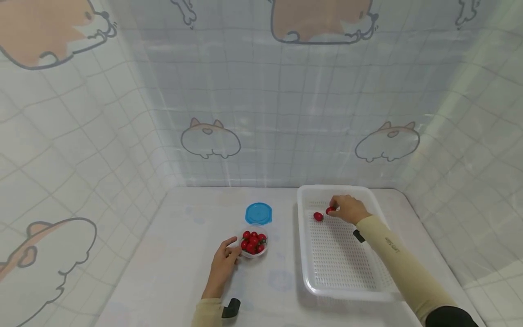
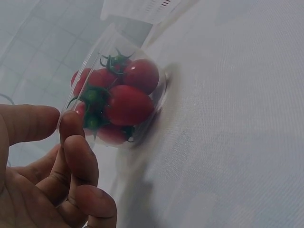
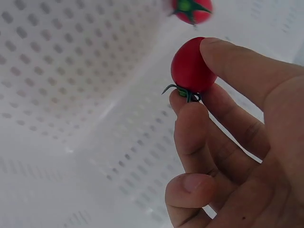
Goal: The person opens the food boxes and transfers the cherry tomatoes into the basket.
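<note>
We identify two work positions on the white counter: a clear cup near the middle and a white perforated basket to its right. At the basket, the right hand has a narrow grip, with the thumb on one side and the fingers on the other of a held tomato, small, red and oval, its green stem end turned toward the fingertips. We locate this tomato within the basket's outline, toward the far end; we cannot tell whether it touches the basket floor. A second tomato lies in the basket just to the left, its green calyx visible in the right wrist view. At the cup, the left hand has a narrow grip, pinching the near-left rim between thumb and forefinger, other fingers bent alongside. We note that the cup stands upright on the counter and contains a heap of cherry tomatoes, several with green stems. A round blue lid lies directly beyond the cup. Behind the counter we see a pale gridded curtain printed with cartoon dogs and bones.
</note>
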`<state>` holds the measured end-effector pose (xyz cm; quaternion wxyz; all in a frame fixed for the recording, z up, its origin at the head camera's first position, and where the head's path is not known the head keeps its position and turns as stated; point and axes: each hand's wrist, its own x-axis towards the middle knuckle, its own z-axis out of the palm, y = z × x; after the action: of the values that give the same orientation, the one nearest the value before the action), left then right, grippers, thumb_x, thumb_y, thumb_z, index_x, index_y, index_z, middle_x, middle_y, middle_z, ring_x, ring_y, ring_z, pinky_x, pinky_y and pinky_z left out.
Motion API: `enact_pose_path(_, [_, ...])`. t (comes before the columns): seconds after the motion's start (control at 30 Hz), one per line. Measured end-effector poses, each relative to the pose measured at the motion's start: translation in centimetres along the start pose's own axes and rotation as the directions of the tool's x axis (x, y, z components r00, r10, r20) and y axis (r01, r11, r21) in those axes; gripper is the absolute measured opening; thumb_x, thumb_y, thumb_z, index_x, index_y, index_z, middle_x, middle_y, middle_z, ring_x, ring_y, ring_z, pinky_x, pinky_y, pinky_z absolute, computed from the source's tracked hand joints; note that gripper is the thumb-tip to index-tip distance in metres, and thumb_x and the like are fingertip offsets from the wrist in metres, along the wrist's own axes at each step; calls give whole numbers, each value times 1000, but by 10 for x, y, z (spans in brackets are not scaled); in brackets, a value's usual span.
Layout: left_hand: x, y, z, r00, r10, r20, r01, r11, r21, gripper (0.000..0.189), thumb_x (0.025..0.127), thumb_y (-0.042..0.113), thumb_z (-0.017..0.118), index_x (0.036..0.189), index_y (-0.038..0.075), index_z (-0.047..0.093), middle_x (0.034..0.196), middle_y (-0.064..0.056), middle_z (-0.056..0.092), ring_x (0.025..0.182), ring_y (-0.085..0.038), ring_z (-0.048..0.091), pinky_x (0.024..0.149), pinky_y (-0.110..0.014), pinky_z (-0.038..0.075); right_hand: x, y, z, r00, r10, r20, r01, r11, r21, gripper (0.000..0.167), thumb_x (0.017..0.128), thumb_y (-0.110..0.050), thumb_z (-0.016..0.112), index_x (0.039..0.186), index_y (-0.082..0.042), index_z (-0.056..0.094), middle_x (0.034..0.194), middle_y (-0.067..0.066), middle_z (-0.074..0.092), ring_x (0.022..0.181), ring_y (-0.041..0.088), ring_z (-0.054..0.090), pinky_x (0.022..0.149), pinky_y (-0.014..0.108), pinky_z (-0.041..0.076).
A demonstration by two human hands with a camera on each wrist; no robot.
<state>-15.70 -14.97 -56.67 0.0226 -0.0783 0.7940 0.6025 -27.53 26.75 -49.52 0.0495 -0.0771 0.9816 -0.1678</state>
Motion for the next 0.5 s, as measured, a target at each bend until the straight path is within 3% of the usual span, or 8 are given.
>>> enact_pose_path(0.5, [3,-4,-1,1000,-11,-8,11,1000,-4,45,101,22,63,143,7,52,92,-7,70,78,-24,58,67,-28,46,1,1,15,998,-7,66,10,999,-53,26,87,-22,81,103,-7,69,97,5,70,86,22,63,83,47,54])
